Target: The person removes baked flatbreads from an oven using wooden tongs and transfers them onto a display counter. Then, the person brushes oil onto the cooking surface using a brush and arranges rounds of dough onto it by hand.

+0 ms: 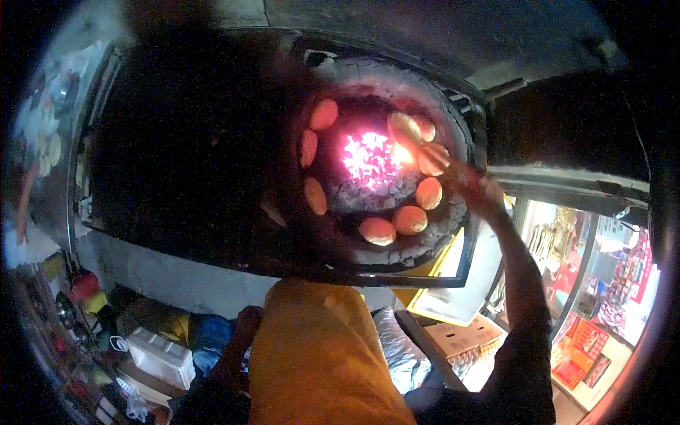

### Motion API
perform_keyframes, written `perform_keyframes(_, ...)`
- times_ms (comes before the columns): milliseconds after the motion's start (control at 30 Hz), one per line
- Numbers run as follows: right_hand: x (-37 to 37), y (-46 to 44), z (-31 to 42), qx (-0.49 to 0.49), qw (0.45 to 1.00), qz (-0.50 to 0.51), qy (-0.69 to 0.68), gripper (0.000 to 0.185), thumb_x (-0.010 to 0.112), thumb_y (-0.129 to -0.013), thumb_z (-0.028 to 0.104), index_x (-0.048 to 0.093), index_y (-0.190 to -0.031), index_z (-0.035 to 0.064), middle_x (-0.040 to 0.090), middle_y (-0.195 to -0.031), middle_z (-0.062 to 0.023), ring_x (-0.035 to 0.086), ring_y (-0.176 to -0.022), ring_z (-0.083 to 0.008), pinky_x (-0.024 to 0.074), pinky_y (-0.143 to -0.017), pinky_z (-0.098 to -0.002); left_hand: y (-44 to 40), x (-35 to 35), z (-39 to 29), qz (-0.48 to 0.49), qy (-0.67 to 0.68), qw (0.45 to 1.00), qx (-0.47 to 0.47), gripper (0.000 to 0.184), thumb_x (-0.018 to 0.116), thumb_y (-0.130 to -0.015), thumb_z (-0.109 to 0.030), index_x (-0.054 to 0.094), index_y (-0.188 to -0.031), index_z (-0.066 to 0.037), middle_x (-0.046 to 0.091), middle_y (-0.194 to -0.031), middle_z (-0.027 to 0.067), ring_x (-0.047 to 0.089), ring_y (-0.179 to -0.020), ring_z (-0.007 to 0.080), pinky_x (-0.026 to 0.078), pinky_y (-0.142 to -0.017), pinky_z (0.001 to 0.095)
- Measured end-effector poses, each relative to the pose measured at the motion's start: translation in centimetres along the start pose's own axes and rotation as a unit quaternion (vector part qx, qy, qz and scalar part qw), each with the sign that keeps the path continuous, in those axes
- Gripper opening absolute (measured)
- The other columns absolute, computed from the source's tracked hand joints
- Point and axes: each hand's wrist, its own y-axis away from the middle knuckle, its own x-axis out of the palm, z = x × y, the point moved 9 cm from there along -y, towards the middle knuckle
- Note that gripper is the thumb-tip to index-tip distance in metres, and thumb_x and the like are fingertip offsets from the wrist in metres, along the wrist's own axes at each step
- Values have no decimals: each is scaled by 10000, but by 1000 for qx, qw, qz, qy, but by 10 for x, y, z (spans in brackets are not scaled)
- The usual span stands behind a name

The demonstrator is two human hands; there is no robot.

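Glowing coals [370, 160] burn in the middle of a round oven [452, 212]. Round pieces of bread, among them one at the lower edge [377, 231] and one at the upper left [324, 113], line the inner wall. My right hand [489, 197] reaches over the oven's right rim, its fingers closed round the handle of a long tool [453, 168]. The tool's far end lies beside the breads at the upper right of the coals. My left hand [248, 320] is low beside the yellow apron, dark, its fingers hard to make out.
A dark surface [170, 142] spans the left of the oven. Below it are a white box [152, 358] and blue cloth. A cardboard box [464, 336] stands at the lower right, near a yellow-edged panel [446, 297] and shelves of goods.
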Motion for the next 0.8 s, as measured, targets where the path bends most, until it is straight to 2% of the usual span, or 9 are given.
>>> perform_keyframes(33, 6, -27, -19, -15, 993, -53, 102, 527, 529, -863, 571, 611, -945, 56, 595, -739, -125, 613, -668, -316, 503, -590, -431, 1, -2, -17, 7, -188, 980, 66, 184, 568, -886, -111, 616, -1042, -24, 627, -949, 132, 609, -843, 234, 509, -693, 381)
perform_keyframes(133, 11, -94, 6, -77, 973, -57, 208, 485, 517, -870, 554, 588, -954, 81, 595, -749, -130, 614, -678, -325, 502, -572, -441, 10, -12, -2, -9, -20, 999, -32, 175, 577, -892, -126, 614, -1037, -35, 620, -899, 131, 602, -794, 191, 495, -658, 375)
perform_keyframes(267, -6, -140, 66, -141, 971, -24, 191, 422, 574, -862, 440, 547, -1134, 118, 643, -923, -148, 637, -852, -352, 509, -678, -489, 37, 28, 76, 8, -36, 993, -113, 193, 561, -920, -169, 614, -1060, -48, 615, -888, 118, 592, -781, 191, 497, -655, 366)
perform_keyframes(333, 0, -156, 72, -152, 978, 13, 143, 493, 601, -847, 418, 500, -1224, 116, 640, -969, -154, 632, -897, -339, 499, -704, -496, 84, 91, 172, 27, 304, 890, -339, 232, 526, -948, -229, 614, -1067, -50, 622, -872, 90, 594, -770, 198, 496, -640, 353)
perform_keyframes(367, -4, -163, 77, -121, 973, 29, 194, 508, 587, -854, 433, 490, -1239, 116, 636, -942, -150, 631, -874, -334, 498, -679, -484, 87, 92, 168, 25, 306, 888, -341, 232, 526, -948, -229, 614, -1067, -50, 622, -872, 90, 594, -770, 198, 496, -640, 353)
perform_keyframes(567, -38, -151, 55, -103, 958, -68, 258, 524, 610, -827, 416, 481, -1236, 113, 650, -990, -203, 642, -821, -409, 512, -711, -513, 51, 27, 68, -54, 184, 965, -181, 237, 514, -948, -253, 616, -1043, -61, 635, -896, 102, 613, -782, 250, 499, -656, 401)
perform_keyframes(600, -54, -136, 58, -115, 955, -104, 252, 521, 594, -838, 431, 483, -1226, 101, 651, -989, -205, 642, -815, -412, 510, -708, -516, 41, 32, 62, 12, 2, 990, -141, 208, 535, -912, -218, 614, -1011, -52, 628, -893, 133, 614, -789, 281, 500, -665, 412)
perform_keyframes(633, -60, -125, 46, -49, 971, -37, 230, 572, 559, -860, 460, 439, -1280, 90, 645, -1011, -206, 637, -835, -417, 514, -711, -511, 33, 39, 54, 74, -182, 976, -95, 181, 556, -877, -183, 612, -979, -44, 622, -890, 163, 615, -796, 313, 501, -673, 423)
perform_keyframes(800, -54, -48, -55, 151, 979, 12, 138, 774, 455, -789, 759, 584, -1077, 52, 647, -914, -212, 637, -909, -368, 510, -781, -474, 16, 15, 1, -32, -180, 982, 50, 189, 565, -840, -170, 600, -956, -26, 613, -842, 184, 617, -784, 333, 500, -642, 414)
